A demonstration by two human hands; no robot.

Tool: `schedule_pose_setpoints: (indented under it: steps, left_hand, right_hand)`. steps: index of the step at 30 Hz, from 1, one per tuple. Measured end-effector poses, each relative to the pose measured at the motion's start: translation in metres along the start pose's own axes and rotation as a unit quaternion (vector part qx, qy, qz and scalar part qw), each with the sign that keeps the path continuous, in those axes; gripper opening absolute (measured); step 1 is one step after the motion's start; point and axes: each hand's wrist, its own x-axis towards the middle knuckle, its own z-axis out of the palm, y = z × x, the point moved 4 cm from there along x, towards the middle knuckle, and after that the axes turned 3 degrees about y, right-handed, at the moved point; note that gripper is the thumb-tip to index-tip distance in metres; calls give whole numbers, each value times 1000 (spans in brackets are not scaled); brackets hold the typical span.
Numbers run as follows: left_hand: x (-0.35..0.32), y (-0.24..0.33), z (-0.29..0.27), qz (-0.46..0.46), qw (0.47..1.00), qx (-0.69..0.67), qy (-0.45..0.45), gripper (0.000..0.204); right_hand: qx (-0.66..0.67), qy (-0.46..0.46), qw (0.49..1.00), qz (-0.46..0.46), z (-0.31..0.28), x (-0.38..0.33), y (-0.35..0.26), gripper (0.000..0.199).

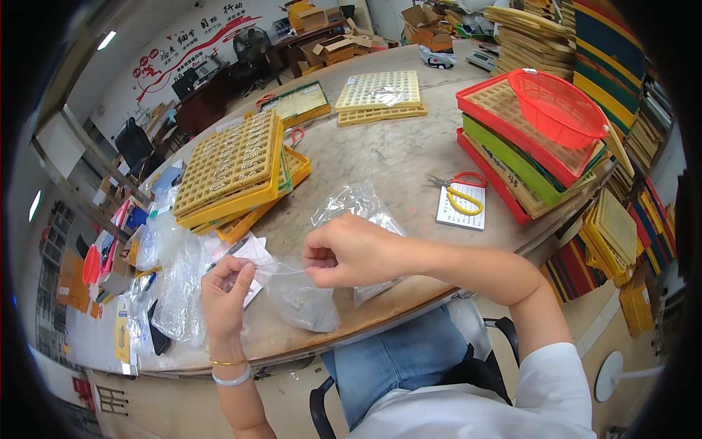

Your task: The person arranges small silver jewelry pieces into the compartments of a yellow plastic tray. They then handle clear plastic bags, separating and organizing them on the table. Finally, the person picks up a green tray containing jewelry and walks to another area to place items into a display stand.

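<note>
Between my two hands hangs a clear plastic bag, its upper edge stretched from one to the other above the table's near edge. My left hand pinches one corner between thumb and fingertips. The other side is gripped by my right hand, its fingers curled inward and partly hidden. Just beyond the right hand lies another clear plastic bag, crumpled on the table. White paper slips and a pen lie behind my left hand.
Yellow gridded trays holding small shiny parts are stacked at left. More gridded trays stand farther back. Scissors rest on a printed card at right, beside stacked trays topped by a red basket. Bubble wrap covers the left side.
</note>
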Motion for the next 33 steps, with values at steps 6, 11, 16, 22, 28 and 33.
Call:
schedule_pose_setpoints:
  steps: [6,11,16,22,28,33]
  left_hand:
    - [2,-4,9,-66,995,-65,-28,9]
    - [6,-7,14,-59,991,-99,-65,7]
    - [7,3,19,-8,998,-37,-46,8]
    - [14,-4,28,-66,991,-78,-85,8]
    - [18,-4,33,21,997,-12,-69,8]
    - [16,0,38,31,999,17,-31,8]
  right_hand:
    - [33,8,999,3,5,1,2,19]
    - [59,-5,998,24,8,3,6,17]
    - [59,4,998,33,9,11,8,17]
    - [53,6,998,31,7,14,5,19]
    - [-6,-3,1000,-2,6,18,9,18]
    - [-13,21,1000,-13,7,10,18,18]
